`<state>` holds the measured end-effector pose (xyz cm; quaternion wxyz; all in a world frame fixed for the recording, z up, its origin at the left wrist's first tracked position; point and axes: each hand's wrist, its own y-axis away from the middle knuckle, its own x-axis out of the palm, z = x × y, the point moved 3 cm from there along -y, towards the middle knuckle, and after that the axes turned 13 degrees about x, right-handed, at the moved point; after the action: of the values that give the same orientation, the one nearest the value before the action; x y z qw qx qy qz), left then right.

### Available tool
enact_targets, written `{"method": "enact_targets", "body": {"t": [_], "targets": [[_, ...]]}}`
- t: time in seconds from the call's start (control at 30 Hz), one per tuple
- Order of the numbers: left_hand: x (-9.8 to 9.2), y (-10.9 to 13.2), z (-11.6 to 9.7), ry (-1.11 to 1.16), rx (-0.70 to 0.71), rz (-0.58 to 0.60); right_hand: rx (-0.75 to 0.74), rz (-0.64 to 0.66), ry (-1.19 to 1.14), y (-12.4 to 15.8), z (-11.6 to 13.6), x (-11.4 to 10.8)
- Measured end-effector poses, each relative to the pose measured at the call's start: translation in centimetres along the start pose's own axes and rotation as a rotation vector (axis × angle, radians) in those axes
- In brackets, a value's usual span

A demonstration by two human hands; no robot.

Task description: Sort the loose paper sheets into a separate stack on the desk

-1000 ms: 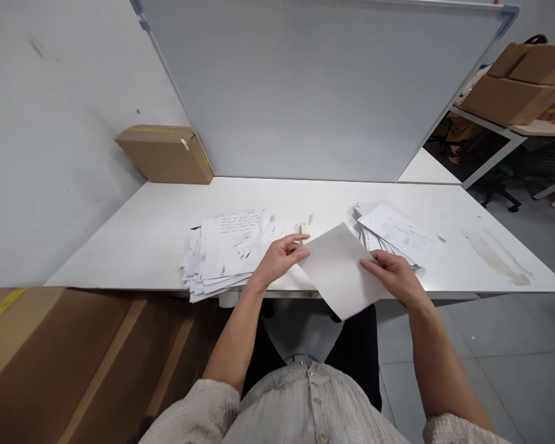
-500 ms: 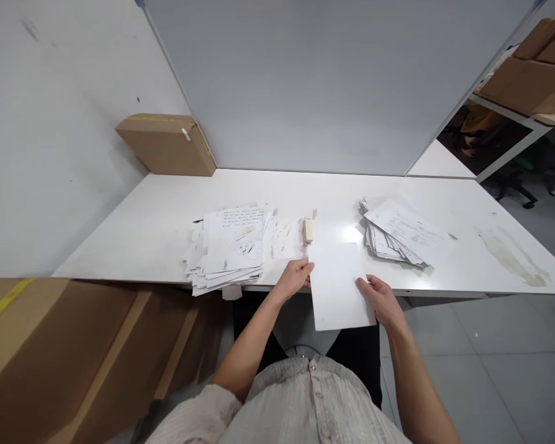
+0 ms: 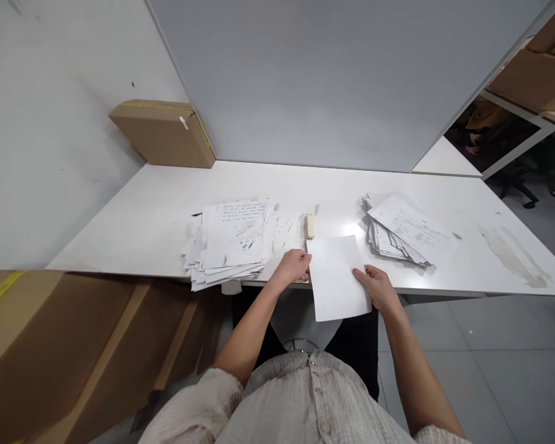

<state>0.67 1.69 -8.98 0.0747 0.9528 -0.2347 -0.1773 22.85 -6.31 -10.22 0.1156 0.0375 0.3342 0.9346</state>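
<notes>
A white sheet of paper point(image 3: 338, 280) is held between my hands at the desk's front edge, its lower part hanging past the edge. My left hand point(image 3: 296, 266) pinches its left side near the upper corner. On the right side, my right hand point(image 3: 375, 287) grips it with the thumb on top and the fingers underneath. Just beyond the sheet's top left corner stands a small beige block-shaped object point(image 3: 309, 226). To the left lies a pile of written papers point(image 3: 234, 237), and to the right a fanned pile of printed papers point(image 3: 404, 228).
The white desk point(image 3: 166, 197) meets a grey panel point(image 3: 296, 92) at the back. A cardboard box point(image 3: 166, 135) leans in the back left corner. Larger cardboard boxes point(image 3: 74, 345) stand below the desk at left. A dried stain point(image 3: 513, 256) marks the desk's right end.
The view has shifted slightly. My hands and the sheet are a little higher in the picture, and the sheet is bent a bit more. Both piles stay in place.
</notes>
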Motion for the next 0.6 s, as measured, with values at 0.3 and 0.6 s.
{"method": "enact_targets", "body": {"t": [0.3, 0.6], "targets": [[-1.4, -0.8, -0.2, -0.233, 0.056, -0.042, 0.037, -0.017, 0.016, -0.5, 0.5, 0.3], [-1.6, -2.2, 0.2, -0.511, 0.540, -0.394, 0.039, -0.052, -0.006, -0.2, 1.6, 1.4]]}}
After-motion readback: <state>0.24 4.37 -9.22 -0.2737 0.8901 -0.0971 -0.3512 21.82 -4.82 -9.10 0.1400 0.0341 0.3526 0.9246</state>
